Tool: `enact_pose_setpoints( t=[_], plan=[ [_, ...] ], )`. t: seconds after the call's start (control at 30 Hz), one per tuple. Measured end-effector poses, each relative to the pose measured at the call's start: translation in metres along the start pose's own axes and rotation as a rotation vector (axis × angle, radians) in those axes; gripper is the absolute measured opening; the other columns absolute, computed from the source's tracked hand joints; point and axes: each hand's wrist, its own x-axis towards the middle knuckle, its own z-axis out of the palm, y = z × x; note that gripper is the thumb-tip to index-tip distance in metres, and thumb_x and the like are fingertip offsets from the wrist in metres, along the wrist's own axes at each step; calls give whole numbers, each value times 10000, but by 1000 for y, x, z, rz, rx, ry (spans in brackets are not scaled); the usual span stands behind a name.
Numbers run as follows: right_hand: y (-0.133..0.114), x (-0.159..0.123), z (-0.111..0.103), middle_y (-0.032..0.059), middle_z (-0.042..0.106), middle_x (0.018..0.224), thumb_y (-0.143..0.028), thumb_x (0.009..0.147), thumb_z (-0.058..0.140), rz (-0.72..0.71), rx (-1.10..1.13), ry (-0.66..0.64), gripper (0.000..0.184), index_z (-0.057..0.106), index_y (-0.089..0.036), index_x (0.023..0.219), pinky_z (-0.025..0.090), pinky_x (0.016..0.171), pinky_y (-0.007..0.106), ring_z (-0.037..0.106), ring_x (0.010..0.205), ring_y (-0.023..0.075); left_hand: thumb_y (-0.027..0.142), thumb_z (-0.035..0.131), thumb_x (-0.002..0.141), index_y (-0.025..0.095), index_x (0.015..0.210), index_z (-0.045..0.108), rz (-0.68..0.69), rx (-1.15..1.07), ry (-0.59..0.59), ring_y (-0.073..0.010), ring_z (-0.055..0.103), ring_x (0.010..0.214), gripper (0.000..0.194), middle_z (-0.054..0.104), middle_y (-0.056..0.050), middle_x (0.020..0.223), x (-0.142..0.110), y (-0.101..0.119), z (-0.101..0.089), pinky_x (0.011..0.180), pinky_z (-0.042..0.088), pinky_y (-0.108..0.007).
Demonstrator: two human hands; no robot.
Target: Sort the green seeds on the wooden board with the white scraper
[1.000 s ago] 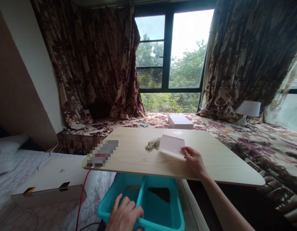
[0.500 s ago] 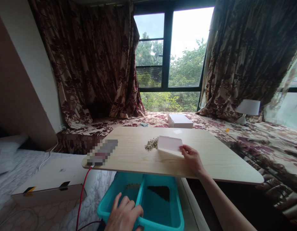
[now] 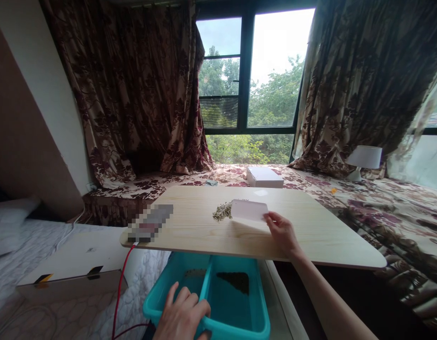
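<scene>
My right hand (image 3: 282, 231) pinches the right end of a thin white rectangular card (image 3: 249, 210), which is tilted over the tabletop. The card's left edge meets a small pile of mixed dark and pale seeds or grains (image 3: 222, 211); part of the pile is hidden behind it. Below the table's near edge, my left hand (image 3: 183, 311) grips the near rim of a teal two-compartment bin (image 3: 264, 309), fingers curled over into the left side. Dark grains (image 3: 236, 281) lie in the bin's right compartment, and a few paler ones (image 3: 195, 273) are at the far end of the left.
The pale wooden table (image 3: 331, 241) overhangs the bin's far end. A blurred-out device (image 3: 151, 224) with a red cable (image 3: 120, 278) sits at the table's left. A white carton (image 3: 77, 264) rests on the bed; a white box (image 3: 264, 176) and a lamp (image 3: 364, 158) stand by the window.
The card has shifted very slightly left against the pile, still in my right hand. My left hand keeps its place on the bin.
</scene>
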Motion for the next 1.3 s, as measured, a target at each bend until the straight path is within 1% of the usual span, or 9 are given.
enact_pose_setpoints(
  t=[0.2,0.43,0.67,0.77,1.0,1.2,1.3],
  plan=[
    [4,2,2,84,757,831,-450,812,485,-6,-8,15,363,723,-186,883,504,692,321,684,718,239,118,545,668,256,872,599,-4,29,45,-220,523,965,253,615,14,893,0,0,5,1059,160,-526],
    [7,4,4,87,762,843,-462,815,476,-21,-32,-7,383,728,-185,894,503,697,323,692,731,246,134,532,685,258,891,602,-1,9,6,-226,526,989,250,616,7,924,-1,3,-1,1059,161,-531],
    [7,3,5,80,765,850,-456,826,470,-43,-61,-33,379,731,-196,912,501,669,314,694,709,241,123,528,679,262,894,603,1,4,21,-224,518,974,267,611,9,920,-2,3,0,1064,158,-536],
    [5,2,4,74,762,838,-451,829,465,-46,-72,-41,368,725,-200,898,500,666,311,689,697,234,133,525,687,256,896,602,2,5,7,-226,517,967,254,608,2,919,-1,4,-1,1060,160,-545],
    [-1,0,2,55,742,757,-462,832,454,-55,-82,18,350,698,-212,822,496,677,302,682,702,222,138,520,697,263,896,597,8,-13,9,-225,514,972,247,610,4,921,-2,3,-1,1069,139,-548],
    [6,0,1,77,730,736,-501,843,425,20,-134,107,400,682,-194,827,458,606,290,669,654,221,127,524,687,259,894,597,2,-7,0,-226,519,969,257,611,4,919,-3,3,-2,1061,136,-550],
    [8,0,0,80,731,743,-501,844,420,19,-148,99,402,681,-196,818,451,603,288,665,654,220,143,529,700,255,901,603,-5,-3,0,-230,521,977,242,613,2,928,-4,4,-4,1058,148,-546]
  ],
)
